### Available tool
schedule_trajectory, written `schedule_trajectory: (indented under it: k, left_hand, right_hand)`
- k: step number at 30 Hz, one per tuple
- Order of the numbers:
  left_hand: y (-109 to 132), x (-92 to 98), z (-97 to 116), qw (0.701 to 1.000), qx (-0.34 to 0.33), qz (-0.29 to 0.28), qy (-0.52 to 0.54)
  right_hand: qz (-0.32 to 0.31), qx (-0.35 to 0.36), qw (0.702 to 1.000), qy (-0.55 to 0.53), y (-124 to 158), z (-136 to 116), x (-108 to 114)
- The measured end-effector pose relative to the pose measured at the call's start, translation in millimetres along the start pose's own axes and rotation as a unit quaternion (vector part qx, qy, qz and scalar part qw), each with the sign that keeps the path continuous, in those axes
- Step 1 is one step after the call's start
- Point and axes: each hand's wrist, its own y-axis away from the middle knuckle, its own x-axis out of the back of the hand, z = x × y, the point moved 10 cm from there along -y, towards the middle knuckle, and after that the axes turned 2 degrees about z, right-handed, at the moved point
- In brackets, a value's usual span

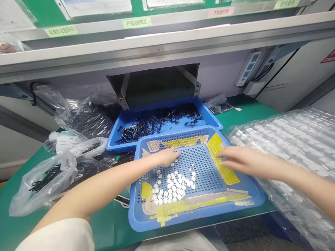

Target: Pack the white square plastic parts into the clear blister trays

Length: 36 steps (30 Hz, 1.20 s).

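A blue perforated plastic basket (199,218) with yellow and tan tape along its walls stands in front of me. Small white square pieces (172,188) lie loose in it, mostly at the near left. My left hand (167,157) reaches into the far left part of the basket, its fingers bent together by a few white pieces. Whatever those fingers hold is hidden. Over the taped right wall is my right hand (238,160), slightly blurred, fingers apart with nothing visible between them.
Behind the basket, a blue tray (164,129) holds many black plastic parts. Clear bags with black parts (52,177) lie left. Stacked clear blister trays with white pieces (293,150) lie right. A metal shelf edge (162,48) crosses above, and a power strip (247,69) hangs beneath it.
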Motion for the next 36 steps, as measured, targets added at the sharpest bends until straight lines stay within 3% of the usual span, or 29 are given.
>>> schedule_trajectory:
  k: [4,9,14,18,22,27,31,33,36]
  left_hand:
    - [22,-11.5,10,0.999,0.025,-0.044,-0.006]
    - [49,-42.4,17,0.994,0.013,-0.103,0.032]
    - [41,-52.7,25,0.99,0.004,-0.111,0.083]
    - [37,-44.1,37,0.99,-0.012,-0.12,0.076]
    - [48,-37.7,38,0.986,-0.029,-0.141,0.081]
    - [59,-56.4,39,0.977,-0.055,-0.182,0.097]
    - [58,-62.9,39,0.987,-0.006,-0.153,0.053]
    - [58,-58.8,40,0.987,0.019,-0.13,0.09]
    - [57,-57.5,29,0.962,0.086,-0.115,0.232]
  right_hand:
    - [-0.082,-0.011,0.996,0.018,-25,-39,-54]
    - [-0.155,-0.016,0.987,0.032,-25,-47,-92]
    - [-0.165,-0.03,0.986,0.008,-20,-57,-109]
    - [-0.171,-0.028,0.985,-0.024,-25,-62,-125]
    - [-0.205,-0.018,0.976,-0.066,-22,-57,-131]
    - [-0.269,-0.077,0.954,-0.111,-9,-58,-130]
    - [-0.237,-0.098,0.957,-0.135,-10,-74,-133]
    - [-0.214,-0.159,0.937,-0.225,-10,-74,-141]
    - [-0.183,-0.258,0.856,-0.408,-8,-74,-156]
